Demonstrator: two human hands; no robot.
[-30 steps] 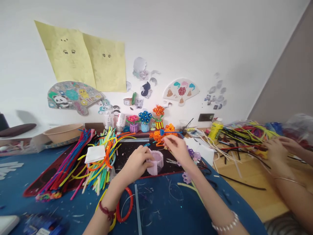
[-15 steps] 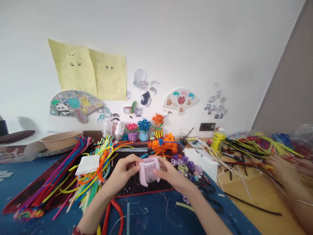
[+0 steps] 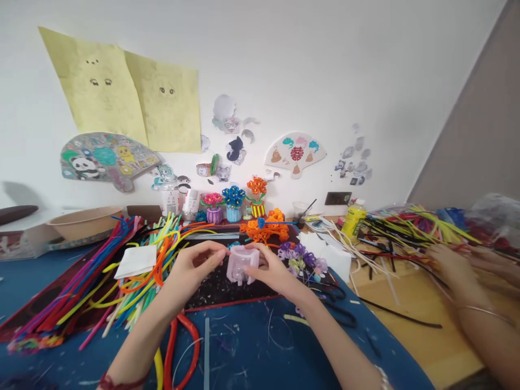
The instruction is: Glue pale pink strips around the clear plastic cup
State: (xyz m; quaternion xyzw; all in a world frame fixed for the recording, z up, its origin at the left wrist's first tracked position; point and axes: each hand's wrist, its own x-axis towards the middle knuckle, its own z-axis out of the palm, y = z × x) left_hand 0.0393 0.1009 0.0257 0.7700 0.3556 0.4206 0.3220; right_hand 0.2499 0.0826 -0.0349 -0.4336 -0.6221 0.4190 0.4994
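A small pale pink cup-like piece (image 3: 241,264) is held up over the dark mat (image 3: 211,292) between both my hands. My left hand (image 3: 190,269) pinches its left side with fingers closed on it. My right hand (image 3: 271,271) grips its right side, thumb on top. Purple pipe-cleaner flowers (image 3: 300,257) lie just right of my right hand. Orange pipe-cleaner flowers (image 3: 266,227) sit behind the pink piece.
A heap of coloured pipe cleaners (image 3: 101,271) covers the left side, with a white folded sheet (image 3: 136,261) on it. Three small flower pots (image 3: 233,203) stand by the wall. Another person's hands (image 3: 450,260) work among pipe cleaners at the right. A red ring (image 3: 182,346) lies near me.
My hands lifted the pink piece off the mat. My right hand left the orange flowers and joined the left on it. The camera view shifted slightly.
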